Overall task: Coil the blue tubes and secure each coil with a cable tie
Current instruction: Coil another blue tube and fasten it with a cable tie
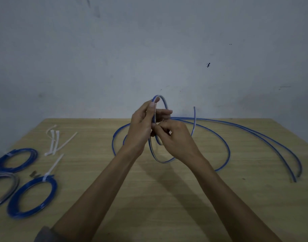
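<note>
Our left hand (142, 123) is raised above the counter with thumb and fingers closed round the top of the thin, glossy blue plastic tube (226, 145), pinching the small upright loop we have formed so far; the fingers are curled, not spread. Our right hand (174, 135) sits just below and touching the left, its fingertips pinching the same loop at its lower side, where the strands cross. To do this step well, we judge that we should keep the left pinch firm so the turns do not spring apart, feed each new turn in with the right hand at the same width as the first, and let the tube roll rather than twist, since it looks springy. From the hands, the rest of the tube sweeps out in wide arcs over the pale wooden counter (167, 198), one free end sticking up just right of the hands and long tails running well out to the right edge. At the left lie the loose white plastic cable ties (53, 142), within reach for when the coil is full. Nearer the left edge rest the finished blue coils (31, 196), one showing a white tie at its top, and a greyer coil beside them.
</note>
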Tool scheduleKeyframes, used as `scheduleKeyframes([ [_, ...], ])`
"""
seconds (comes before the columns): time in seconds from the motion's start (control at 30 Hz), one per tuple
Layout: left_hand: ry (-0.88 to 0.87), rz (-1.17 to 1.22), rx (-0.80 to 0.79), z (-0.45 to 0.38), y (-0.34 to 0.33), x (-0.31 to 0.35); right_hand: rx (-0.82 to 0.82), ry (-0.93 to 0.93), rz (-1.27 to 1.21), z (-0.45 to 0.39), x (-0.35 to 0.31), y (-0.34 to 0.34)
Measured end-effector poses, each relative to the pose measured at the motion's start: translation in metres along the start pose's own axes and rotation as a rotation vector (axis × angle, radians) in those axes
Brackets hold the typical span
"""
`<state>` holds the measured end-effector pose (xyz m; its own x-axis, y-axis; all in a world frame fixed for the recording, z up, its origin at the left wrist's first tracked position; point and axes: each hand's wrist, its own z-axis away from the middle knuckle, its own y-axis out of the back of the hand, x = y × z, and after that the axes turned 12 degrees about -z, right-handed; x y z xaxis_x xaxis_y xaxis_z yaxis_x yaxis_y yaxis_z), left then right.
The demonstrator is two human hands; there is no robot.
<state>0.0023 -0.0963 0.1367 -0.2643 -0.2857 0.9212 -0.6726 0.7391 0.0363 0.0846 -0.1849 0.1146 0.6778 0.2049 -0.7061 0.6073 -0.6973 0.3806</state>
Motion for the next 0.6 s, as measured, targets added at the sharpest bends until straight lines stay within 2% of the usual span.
scheduleKeyframes([
  [0.1,0.064,0.036,-0.031,-0.001,0.004,0.0,0.02,0.039,0.031,0.001,0.0,-0.004],
  [0.2,0.105,0.137,-0.078,-0.004,0.004,-0.001,0.04,-0.008,-0.007,0.001,-0.002,-0.006],
  [0.3,0.131,0.363,-0.076,-0.013,0.011,0.004,0.025,-0.206,-0.056,0.005,-0.004,-0.008],
  [0.4,0.159,0.56,-0.098,-0.022,0.032,0.011,-0.109,-0.374,-0.137,0.013,-0.004,-0.014],
  [0.5,0.14,0.66,-0.115,-0.026,0.051,0.017,-0.179,-0.32,-0.172,0.022,-0.006,-0.025],
  [0.6,0.098,0.673,-0.12,-0.027,0.066,0.027,-0.04,-0.128,-0.139,0.024,-0.004,-0.037],
])
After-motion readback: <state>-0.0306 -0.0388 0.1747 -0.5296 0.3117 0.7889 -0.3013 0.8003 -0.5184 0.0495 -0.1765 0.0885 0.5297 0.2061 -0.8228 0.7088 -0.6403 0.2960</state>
